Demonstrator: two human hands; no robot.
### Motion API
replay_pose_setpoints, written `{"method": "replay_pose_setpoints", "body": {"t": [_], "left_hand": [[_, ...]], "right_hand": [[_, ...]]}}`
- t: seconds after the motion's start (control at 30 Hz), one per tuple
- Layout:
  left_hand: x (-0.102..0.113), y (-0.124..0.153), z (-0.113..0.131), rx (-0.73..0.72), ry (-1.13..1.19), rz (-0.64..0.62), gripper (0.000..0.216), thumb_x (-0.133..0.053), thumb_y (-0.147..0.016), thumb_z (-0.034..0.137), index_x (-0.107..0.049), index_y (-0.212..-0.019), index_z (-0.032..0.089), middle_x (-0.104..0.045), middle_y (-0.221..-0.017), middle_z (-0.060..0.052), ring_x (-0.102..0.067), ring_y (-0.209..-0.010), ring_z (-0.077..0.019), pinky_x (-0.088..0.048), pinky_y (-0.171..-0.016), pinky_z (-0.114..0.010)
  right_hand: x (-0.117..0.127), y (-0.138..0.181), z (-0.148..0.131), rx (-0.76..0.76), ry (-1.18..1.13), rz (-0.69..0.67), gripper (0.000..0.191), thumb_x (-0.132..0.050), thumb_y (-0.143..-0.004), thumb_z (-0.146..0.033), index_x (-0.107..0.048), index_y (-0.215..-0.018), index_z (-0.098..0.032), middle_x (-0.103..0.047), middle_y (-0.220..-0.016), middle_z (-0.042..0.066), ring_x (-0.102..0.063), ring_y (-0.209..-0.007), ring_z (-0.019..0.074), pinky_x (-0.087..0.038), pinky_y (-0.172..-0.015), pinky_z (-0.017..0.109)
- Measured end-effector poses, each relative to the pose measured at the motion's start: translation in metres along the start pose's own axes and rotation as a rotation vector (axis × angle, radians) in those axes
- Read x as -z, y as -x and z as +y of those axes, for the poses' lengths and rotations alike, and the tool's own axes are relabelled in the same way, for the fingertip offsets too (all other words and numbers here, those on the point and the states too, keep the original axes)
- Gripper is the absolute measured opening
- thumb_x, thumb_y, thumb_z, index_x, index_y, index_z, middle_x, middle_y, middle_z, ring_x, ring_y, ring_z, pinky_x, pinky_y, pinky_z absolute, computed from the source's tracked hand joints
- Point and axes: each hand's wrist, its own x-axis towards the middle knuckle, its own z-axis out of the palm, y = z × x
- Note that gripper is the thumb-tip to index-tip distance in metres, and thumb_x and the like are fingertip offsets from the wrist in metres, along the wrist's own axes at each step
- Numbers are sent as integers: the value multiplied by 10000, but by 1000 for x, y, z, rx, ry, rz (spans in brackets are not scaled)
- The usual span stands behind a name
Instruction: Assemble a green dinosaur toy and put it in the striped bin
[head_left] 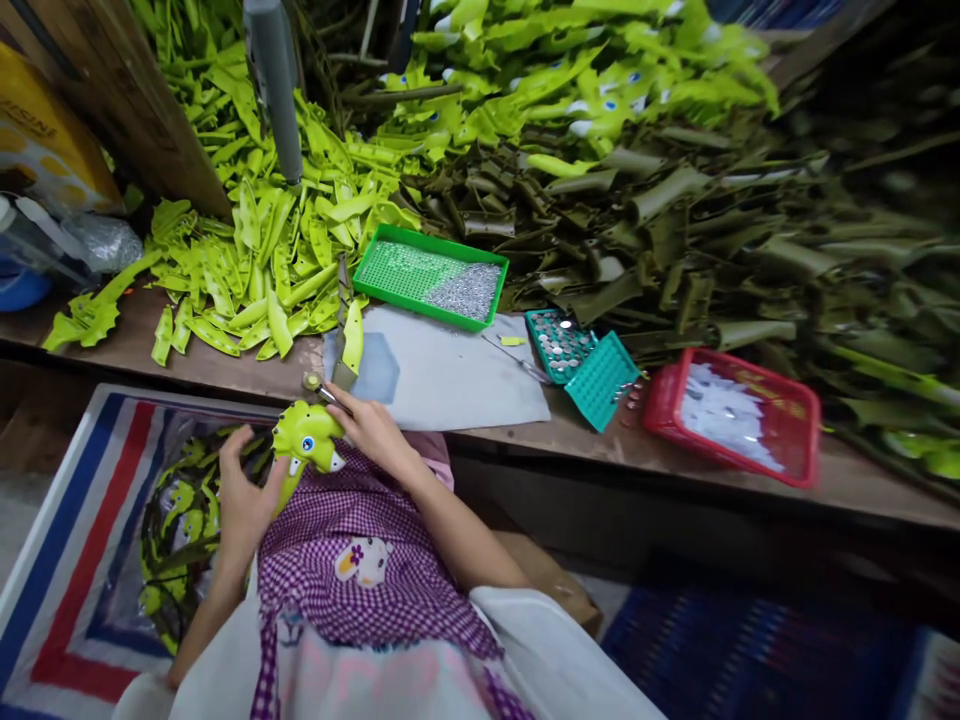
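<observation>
Between my hands is a lime-green plastic dinosaur head [304, 436] with a blue eye and white horn tips. My left hand [247, 492] grips it by the lower edge near the neck, thumb in front. My right hand [369, 430] is closed around a slim metal tool [327, 394] with a round, yellowish end, beside the head's upper right. The fingertips there are partly hidden. Just beyond that hand, a lime-green curved piece [352, 338] rests against an olive strip at the bench edge, over a pale sheet [457, 375].
A green tray [480, 322] of small silvery pieces, a teal box [604, 385] of metal discs and a red basket [806, 440] of white pieces line the bench. Lime-green parts [255, 240] and olive parts [675, 230] heap behind. A striped bag [82, 580] holding dinosaur pieces stands lower left.
</observation>
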Motion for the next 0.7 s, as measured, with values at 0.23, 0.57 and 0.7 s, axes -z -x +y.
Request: {"method": "replay_pose_setpoints", "body": {"t": [0.23, 0.57, 0.7], "left_hand": [[-25, -33, -42, 178, 106, -370, 650, -504, -865, 514, -330, -1392, 176, -529, -1360, -139, -544, -1213, -235, -401, -1037, -394], [-30, -24, -36, 338, 232, -359, 566, -583, -780, 589, -552, -1124, 140, -669, -1133, -131, -647, -990, -256, -506, -831, -353], [-32, -23, -37, 322, 198, -328, 527, -579, -780, 582, -556, -1086, 154, -678, -1097, -117, -652, -961, -243, -505, -813, -340]], "right_hand": [[5, 23, 10, 24, -37, 96, 415, -329, -974, -378, -497, -1303, -189, -715, -1074, 80, -684, -895, 200, -469, -771, 274], [15, 37, 3, 11, 343, 135, 362, -285, -990, -380, -576, -1103, -196, -727, -917, 71, -663, -739, 175, -355, -604, 245], [12, 35, 0, -26, 454, 74, 347, -317, -983, -383, -610, -1040, -206, -729, -862, 67, -635, -632, 171, -318, -552, 267]]}}
